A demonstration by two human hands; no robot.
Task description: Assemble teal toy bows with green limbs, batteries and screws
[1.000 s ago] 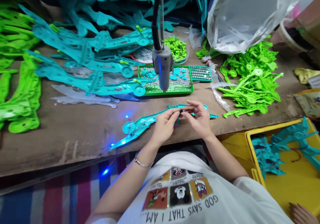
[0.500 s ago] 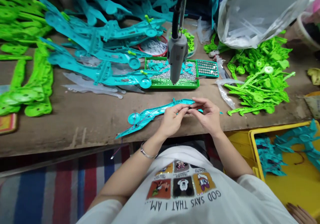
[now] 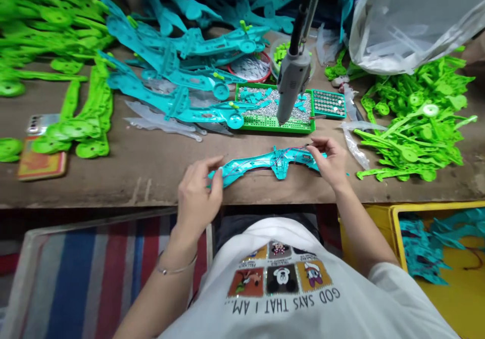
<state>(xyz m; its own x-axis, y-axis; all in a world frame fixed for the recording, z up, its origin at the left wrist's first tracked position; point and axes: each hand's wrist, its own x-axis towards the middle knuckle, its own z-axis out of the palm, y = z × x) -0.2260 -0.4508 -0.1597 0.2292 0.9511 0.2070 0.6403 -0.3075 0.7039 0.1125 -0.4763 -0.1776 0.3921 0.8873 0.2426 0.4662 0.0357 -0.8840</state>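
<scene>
A long turquoise plastic shell half [image 3: 246, 164] lies on the bench in front of me, its hollow side up. A thin dark red and purple wire [image 3: 261, 160] runs along the inside of it. My left hand [image 3: 200, 190] is closed round the shell's left end, thumb in front and fingers behind, covering the round part there. Over the right end, my right hand [image 3: 329, 161] pinches the wire by a small dark piece between thumb and forefinger. Its other fingers are curled above the shell.
A grey electric screwdriver [image 3: 293, 79] hangs over a green tray [image 3: 276, 125] of screws. Turquoise shells [image 3: 178, 101] are stacked behind on the left. Green plastic parts [image 3: 420, 122] heap up at right, more at left. A yellow bin [image 3: 396, 228] stands below the bench edge.
My left hand has left the middle and gone to the shell's left end. My right hand stays near the right end. The wire now lies along the shell, and the view has shifted left.
</scene>
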